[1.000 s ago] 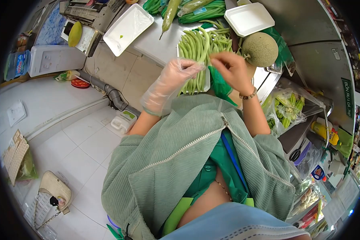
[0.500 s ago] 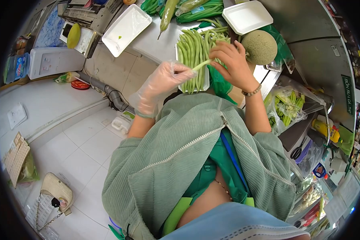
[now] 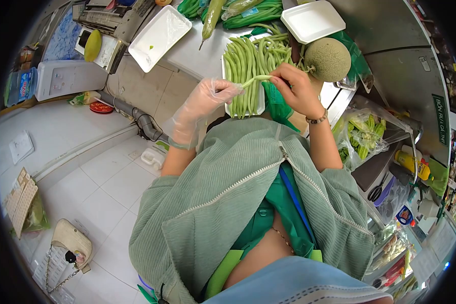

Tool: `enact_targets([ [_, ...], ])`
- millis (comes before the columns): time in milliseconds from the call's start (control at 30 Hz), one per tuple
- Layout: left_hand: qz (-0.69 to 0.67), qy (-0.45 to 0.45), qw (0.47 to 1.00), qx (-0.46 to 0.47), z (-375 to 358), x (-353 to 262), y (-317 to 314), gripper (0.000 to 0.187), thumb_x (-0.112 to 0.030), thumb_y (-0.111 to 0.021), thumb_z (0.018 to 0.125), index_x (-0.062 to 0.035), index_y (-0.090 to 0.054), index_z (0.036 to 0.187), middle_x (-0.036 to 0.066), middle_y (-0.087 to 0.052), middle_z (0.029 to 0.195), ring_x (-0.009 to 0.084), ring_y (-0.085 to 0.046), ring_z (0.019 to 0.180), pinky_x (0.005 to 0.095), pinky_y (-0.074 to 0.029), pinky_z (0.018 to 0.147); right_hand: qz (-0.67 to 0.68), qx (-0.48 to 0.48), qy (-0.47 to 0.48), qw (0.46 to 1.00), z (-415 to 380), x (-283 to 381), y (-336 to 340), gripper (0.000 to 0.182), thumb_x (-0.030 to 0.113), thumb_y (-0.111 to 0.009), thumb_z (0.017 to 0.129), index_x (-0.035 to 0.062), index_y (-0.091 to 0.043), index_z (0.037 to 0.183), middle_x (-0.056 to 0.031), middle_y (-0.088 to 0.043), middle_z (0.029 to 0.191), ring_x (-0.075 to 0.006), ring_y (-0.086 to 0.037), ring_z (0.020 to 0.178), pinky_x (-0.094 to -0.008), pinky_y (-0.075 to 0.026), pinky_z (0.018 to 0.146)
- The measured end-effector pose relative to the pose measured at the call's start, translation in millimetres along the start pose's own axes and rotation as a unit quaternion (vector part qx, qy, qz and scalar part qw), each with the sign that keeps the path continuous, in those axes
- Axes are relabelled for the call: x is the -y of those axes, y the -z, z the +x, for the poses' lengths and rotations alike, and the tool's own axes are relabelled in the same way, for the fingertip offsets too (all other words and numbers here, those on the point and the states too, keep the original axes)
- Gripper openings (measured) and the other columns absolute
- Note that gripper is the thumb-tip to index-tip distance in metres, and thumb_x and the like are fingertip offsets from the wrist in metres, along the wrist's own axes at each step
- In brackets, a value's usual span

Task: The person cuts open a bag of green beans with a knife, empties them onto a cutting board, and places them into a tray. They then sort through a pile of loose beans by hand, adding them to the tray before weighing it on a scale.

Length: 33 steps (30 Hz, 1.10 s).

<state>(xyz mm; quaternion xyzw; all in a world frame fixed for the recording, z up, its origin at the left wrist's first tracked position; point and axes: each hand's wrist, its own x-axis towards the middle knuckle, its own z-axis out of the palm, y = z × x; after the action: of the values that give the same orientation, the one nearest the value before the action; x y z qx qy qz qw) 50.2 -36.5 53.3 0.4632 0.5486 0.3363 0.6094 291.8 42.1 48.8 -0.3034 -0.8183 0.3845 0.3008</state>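
Note:
A single green bean (image 3: 256, 79) is stretched between my two hands above a white tray of beans. My left hand (image 3: 207, 104), in a clear plastic glove, pinches one end of it. The bare fingers of my right hand (image 3: 296, 90), with a beaded bracelet at the wrist, close on the other end. Under the held bean, many long green beans (image 3: 243, 61) lie side by side in the white foam tray (image 3: 261, 107). More beans are piled at its right side, and green plastic hangs below my right hand.
A netted melon (image 3: 328, 60) sits right of my right hand, below a white foam tray (image 3: 313, 21). Another foam tray (image 3: 160, 38) lies at the upper left. Bagged greens (image 3: 364, 137) are at the right. Luffas and bagged beans lie at the top.
My right hand has moved slightly down, and its fingers have closed round the bean's end. The held bean now looks bent. My left hand has shifted slightly left.

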Motion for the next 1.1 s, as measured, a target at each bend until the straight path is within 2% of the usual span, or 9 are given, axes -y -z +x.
enact_targets([
  [233, 0.032, -0.027, 0.998, -0.055, 0, -1, -6, 0.018, -0.017, -0.073, 0.083, 0.0007, -0.073, 0.088, -0.001, -0.061, 0.07, 0.0069, -0.054, 0.067, 0.0238, -0.043, 0.063, 0.01, -0.013, -0.045, 0.999, -2, 4, 0, 0.013, 0.012, -0.062, 0.087, -0.0011, -0.062, 0.084, -0.0124, -0.057, 0.071, -0.0282, -0.054, 0.06, -0.0359, -0.042, 0.056],
  [433, 0.035, -0.024, 0.997, -0.06, -3, -10, -8, 0.019, -0.017, -0.075, 0.081, 0.0014, -0.072, 0.087, 0.001, -0.06, 0.071, 0.008, -0.053, 0.066, 0.025, -0.042, 0.061, -0.007, -0.008, -0.026, 1.0, -4, 1, 1, 0.012, 0.011, -0.063, 0.087, -0.0006, -0.062, 0.085, -0.0119, -0.057, 0.07, -0.027, -0.054, 0.059, -0.0346, -0.042, 0.055],
  [633, 0.059, -0.065, 0.994, -0.061, -3, -12, -5, 0.019, -0.015, -0.076, 0.079, 0.0022, -0.072, 0.086, 0.001, -0.057, 0.068, 0.0087, -0.051, 0.065, 0.0257, -0.041, 0.06, 0.032, 0.018, -0.029, 0.999, -5, 0, 6, 0.01, 0.01, -0.064, 0.085, 0.0003, -0.063, 0.085, -0.0101, -0.057, 0.073, -0.0255, -0.054, 0.068, -0.0342, -0.042, 0.062],
  [733, 0.069, -0.058, 0.994, -0.066, -6, -15, -4, 0.019, -0.015, -0.076, 0.079, 0.0021, -0.072, 0.085, 0.001, -0.054, 0.066, 0.0092, -0.049, 0.064, 0.0257, -0.04, 0.059, 0.022, 0.032, -0.011, 0.999, -5, 2, 11, 0.009, 0.01, -0.065, 0.084, 0.0007, -0.063, 0.083, -0.0087, -0.056, 0.074, -0.0247, -0.053, 0.071, -0.0336, -0.042, 0.064],
  [833, 0.1, -0.087, 0.99, -0.051, -7, -18, 1, 0.018, -0.013, -0.077, 0.078, 0.0026, -0.072, 0.085, 0.001, -0.051, 0.067, 0.0101, -0.048, 0.063, 0.0255, -0.04, 0.058, 0.035, 0.059, -0.023, 0.997, -4, 2, 16, 0.011, 0.009, -0.069, 0.081, 0.0005, -0.064, 0.085, -0.0077, -0.056, 0.074, -0.0217, -0.054, 0.07, -0.0318, -0.042, 0.061],
  [933, 0.178, -0.129, 0.974, -0.044, -9, -22, 7, 0.025, -0.018, -0.077, 0.078, 0.0031, -0.072, 0.089, 0.005, -0.058, 0.068, 0.0139, -0.055, 0.063, 0.0261, -0.045, 0.06, 0.112, 0.104, -0.119, 0.981, -6, 3, 19, 0.013, 0.008, -0.071, 0.078, 0.0003, -0.065, 0.086, -0.0071, -0.056, 0.074, -0.0191, -0.053, 0.066, -0.0301, -0.042, 0.058],
  [1033, 0.239, -0.156, 0.957, -0.049, -7, -12, 13, 0.027, -0.022, -0.078, 0.075, 0.0009, -0.072, 0.089, 0.007, -0.058, 0.068, 0.0181, -0.055, 0.061, 0.0287, -0.044, 0.058, 0.141, 0.1, -0.093, 0.98, -9, -1, 19, 0.013, 0.007, -0.071, 0.077, 0.0002, -0.067, 0.087, -0.007, -0.057, 0.073, -0.0177, -0.053, 0.063, -0.0294, -0.042, 0.055],
  [1100, 0.232, -0.163, 0.958, -0.043, -7, -11, 12, 0.027, -0.023, -0.078, 0.074, -0.0009, -0.073, 0.088, 0.009, -0.059, 0.069, 0.0205, -0.055, 0.061, 0.0296, -0.044, 0.058, 0.088, 0.106, -0.086, 0.987, -9, 2, 23, 0.011, 0.007, -0.071, 0.077, 0.0003, -0.066, 0.086, -0.0075, -0.058, 0.073, -0.0189, -0.054, 0.063, -0.0298, -0.043, 0.055],
])
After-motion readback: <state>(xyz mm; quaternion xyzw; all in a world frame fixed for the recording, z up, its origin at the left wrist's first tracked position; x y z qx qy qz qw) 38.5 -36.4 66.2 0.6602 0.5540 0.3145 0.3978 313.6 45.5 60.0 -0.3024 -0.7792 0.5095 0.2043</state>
